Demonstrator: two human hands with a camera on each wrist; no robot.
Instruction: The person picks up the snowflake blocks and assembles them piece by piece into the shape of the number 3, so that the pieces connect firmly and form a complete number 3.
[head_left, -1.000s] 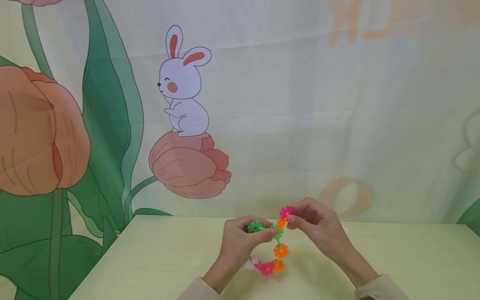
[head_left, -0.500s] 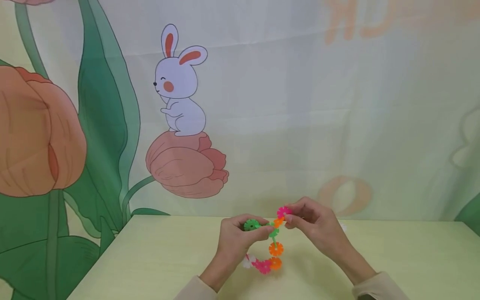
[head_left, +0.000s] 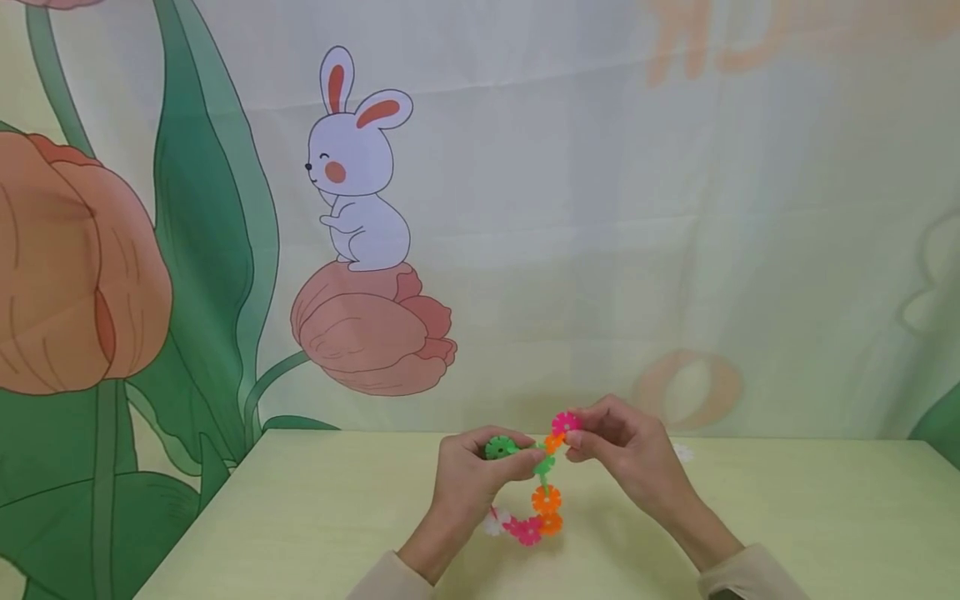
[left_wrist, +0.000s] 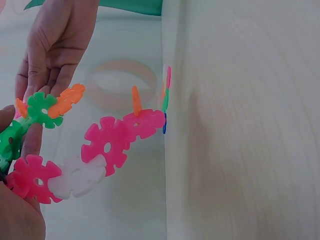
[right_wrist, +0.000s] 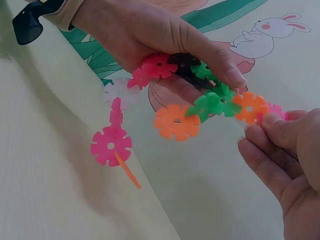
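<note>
In the head view my left hand pinches a green snowflake disc of a linked chain between thumb and fingers. Another green disc shows by its thumb, and black discs lie within its grasp. My right hand pinches a pink disc, which is joined to an orange disc beside the green one. Below hangs the rest of the chain: an orange disc, another orange one, pink discs and a white disc. My left palm hides part of it.
The pale wooden table lies under both hands. A white piece rests behind my right wrist. Coloured pieces appear edge-on at the table in the left wrist view. A printed cloth hangs behind.
The lower orange disc has come up against the upper hanging one, so they now overlap in view. Both hands keep their grips; the whole head view has shifted slightly.
</note>
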